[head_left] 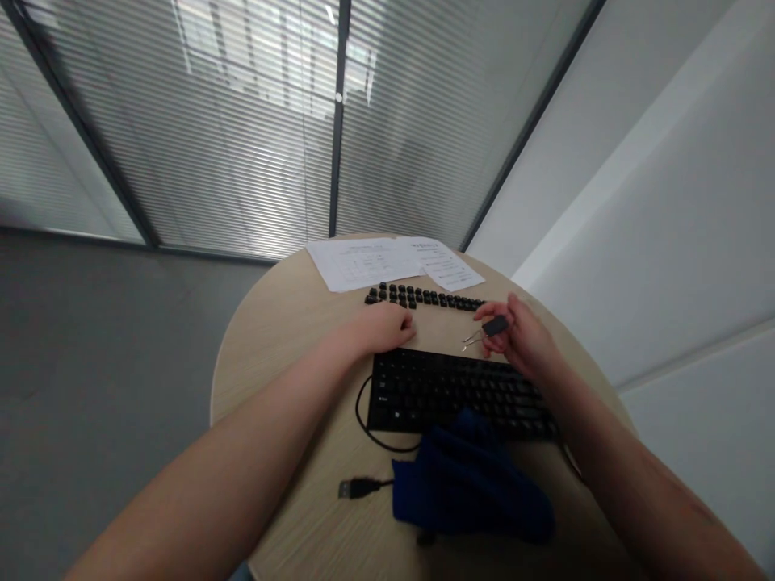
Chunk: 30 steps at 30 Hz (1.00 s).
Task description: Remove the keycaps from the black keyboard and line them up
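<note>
My left hand (389, 326) is curled at the near left of the loose black keycaps (433, 298); its fingertips point down by them, and whatever they hold, if anything, is hidden. In my right hand (521, 335) is a small tool (495, 326) with a dark handle and two thin wire prongs pointing left, over the gap between keycaps and keyboard. The black keyboard (454, 390) lies just in front of both hands, partly under my right wrist.
White printed papers (375, 263) lie at the far side of the round wooden table (260, 355). A blue cloth (469, 484) covers the keyboard's near edge. Left of it is a USB plug (360, 487) on a black cable. Glass with blinds stands behind, a white wall to the right.
</note>
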Motion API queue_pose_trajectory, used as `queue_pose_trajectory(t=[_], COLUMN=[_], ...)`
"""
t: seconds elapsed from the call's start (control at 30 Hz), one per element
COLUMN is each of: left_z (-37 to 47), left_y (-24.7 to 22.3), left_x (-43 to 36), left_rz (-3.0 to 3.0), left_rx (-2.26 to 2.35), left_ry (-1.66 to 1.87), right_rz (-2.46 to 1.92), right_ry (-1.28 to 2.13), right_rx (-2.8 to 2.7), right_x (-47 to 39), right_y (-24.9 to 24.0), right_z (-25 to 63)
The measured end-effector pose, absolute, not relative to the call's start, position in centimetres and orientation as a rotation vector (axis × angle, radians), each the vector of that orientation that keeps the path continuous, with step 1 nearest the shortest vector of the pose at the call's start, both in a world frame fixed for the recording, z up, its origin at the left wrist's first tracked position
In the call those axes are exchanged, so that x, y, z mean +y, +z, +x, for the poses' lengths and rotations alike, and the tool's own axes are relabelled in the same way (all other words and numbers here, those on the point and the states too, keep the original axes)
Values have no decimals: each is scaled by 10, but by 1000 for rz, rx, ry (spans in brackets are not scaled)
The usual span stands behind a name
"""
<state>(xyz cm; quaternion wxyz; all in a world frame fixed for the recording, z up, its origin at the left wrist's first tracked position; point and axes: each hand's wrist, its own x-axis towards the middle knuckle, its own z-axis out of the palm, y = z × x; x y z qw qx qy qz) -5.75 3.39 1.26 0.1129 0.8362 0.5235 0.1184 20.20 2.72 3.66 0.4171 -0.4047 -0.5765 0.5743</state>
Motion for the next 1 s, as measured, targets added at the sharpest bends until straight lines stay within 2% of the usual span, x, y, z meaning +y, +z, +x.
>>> queue_pose_trajectory(t=[0.17,0.37,0.67,0.83,1.0], left_z=[-52,-53,-49,-43,-42], left_y=[6,-2,-1,2,3], left_x=[33,38,36,30,28], left_rz=[2469,2465,2436,2462,2479], left_rx=[1444,1388,1350,1297,1271], left_ry=[348,288,273,266,257], right_rz=[-980,-899,-1039,-1054,-1054], right_ry=[1681,1744,1288,839,823], right_rx=[-1336,-1402,-1701,-1869,-1978], right_x=[8,6,0,-8,-10], right_y=[14,-2,-22,-22,-19], right_z=[206,203,193,194,193])
